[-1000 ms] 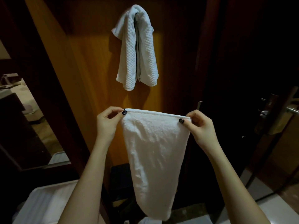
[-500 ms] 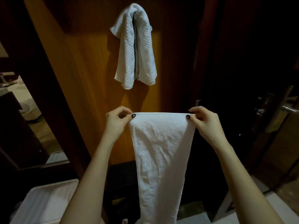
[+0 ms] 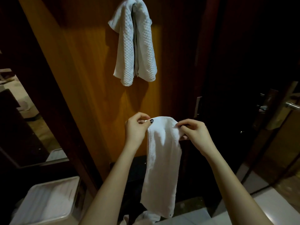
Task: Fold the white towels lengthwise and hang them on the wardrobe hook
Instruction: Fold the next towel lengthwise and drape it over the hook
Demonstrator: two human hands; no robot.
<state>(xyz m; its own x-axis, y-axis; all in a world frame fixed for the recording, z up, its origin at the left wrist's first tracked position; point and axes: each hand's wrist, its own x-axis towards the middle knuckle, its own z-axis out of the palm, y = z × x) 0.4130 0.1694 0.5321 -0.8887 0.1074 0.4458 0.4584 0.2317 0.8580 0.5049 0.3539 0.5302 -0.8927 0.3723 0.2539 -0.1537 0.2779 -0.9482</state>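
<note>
Wardrobe, mid-fold: I watch the left grip [image 3: 138, 127] and right grip [image 3: 194, 133], both bare hands, draw together on the top edge of the white towel [image 3: 162, 161]. Half a second ago that edge was stretched flat and wide between them. Now it bows upward in an arch, and the cloth below has narrowed to a long strip hanging before the wardrobe's dark lower part, its tail just above the floor.

Each grip is closed on a top corner. The left pinches with thumb and curled fingers, a dark-painted nail on the cloth. The right curls its fingers over the hem, though blur keeps me from telling how many layers it holds.

Above, the waffle towel [image 3: 134, 46] already hangs down the orange wood panel [image 3: 90, 82], covering whatever hook carries it. By my reading the lengthwise fold is under way, corner nearing corner. Once the edges meet, the strip must be lifted well up to that hook.

More white cloth [image 3: 146, 215] lies at the floor near the lined bin [image 3: 48, 198], so I judge further towels remain.
</note>
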